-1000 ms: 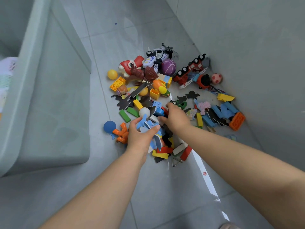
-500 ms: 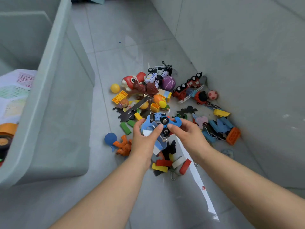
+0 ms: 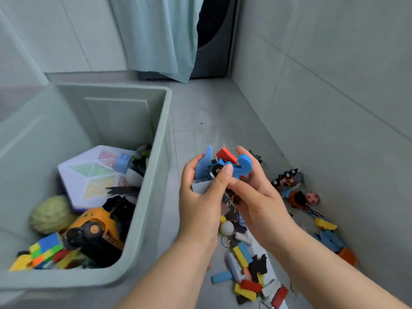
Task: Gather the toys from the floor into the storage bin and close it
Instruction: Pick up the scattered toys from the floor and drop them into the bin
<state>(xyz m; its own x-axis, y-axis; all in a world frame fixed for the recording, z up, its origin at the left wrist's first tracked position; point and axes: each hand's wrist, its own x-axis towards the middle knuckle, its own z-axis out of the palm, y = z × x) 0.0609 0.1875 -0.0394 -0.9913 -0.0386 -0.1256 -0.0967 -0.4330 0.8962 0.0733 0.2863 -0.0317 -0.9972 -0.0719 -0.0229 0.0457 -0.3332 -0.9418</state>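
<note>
I have the handful (image 3: pixel 242 167), blue foam shapes with a red block and some small dark bits, pinned between both hands above the floor (image 3: pixel 200 130). It is not in the bin (image 3: pixel 157 166) yet. The left hand (image 3: pixel 198 208) cups it from below and from the bin side, with the thumb curled over the top. The right hand (image 3: pixel 258 197) closes on it from the other side, fingers wrapped round the blue hook-shaped piece. Both grips look tight, with no slack fingers that I can see.

The move turns on one thing: the bin's opening lies to the left of the handful, just past its near long rim, and the left hand is the nearer one. The bin's long axis runs away from me, so I judge a short sideways carry over that rim would do, then a release.

The bin is open and part full. A white mesh basket (image 3: pixel 93 175) sits toward its far end, with a green ball (image 3: pixel 50 214), an orange truck (image 3: pixel 95 233) and a many-coloured cube (image 3: pixel 46 246) at the near end. I can pick out no lid.

Under and behind the hands, a pile (image 3: pixel 245 259) of blocks and foam bits lies on the floor. A red train (image 3: pixel 287 181) and a pink ball (image 3: pixel 312 198) sit against the wall (image 3: pixel 334 108). Plenty remains to gather.
</note>
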